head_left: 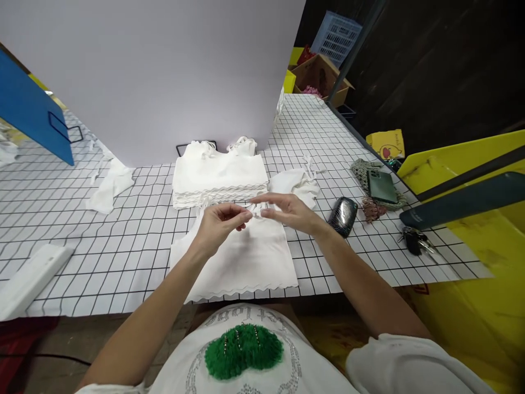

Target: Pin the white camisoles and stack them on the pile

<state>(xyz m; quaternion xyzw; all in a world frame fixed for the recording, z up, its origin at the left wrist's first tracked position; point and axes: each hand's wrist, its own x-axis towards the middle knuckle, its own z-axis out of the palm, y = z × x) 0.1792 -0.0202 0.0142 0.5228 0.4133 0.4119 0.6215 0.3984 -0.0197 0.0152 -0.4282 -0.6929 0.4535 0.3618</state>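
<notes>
A white camisole top [241, 261] with a scalloped hem lies flat on the grid-patterned table [123, 246], right in front of me. My left hand [219, 221] and my right hand [287, 212] meet over its upper edge, and both pinch its thin white strap between fingertips. Just behind them sits a neat stack of folded white tops [219, 175]. A loose white top [297, 183] lies crumpled to the right of the stack.
A white cloth [109, 189] lies at the left, a white bar [30, 279] near the front left edge. To the right are a black case [342, 215], a green phone [381, 186], keys [414, 239]. A blue board [30, 112] leans at far left.
</notes>
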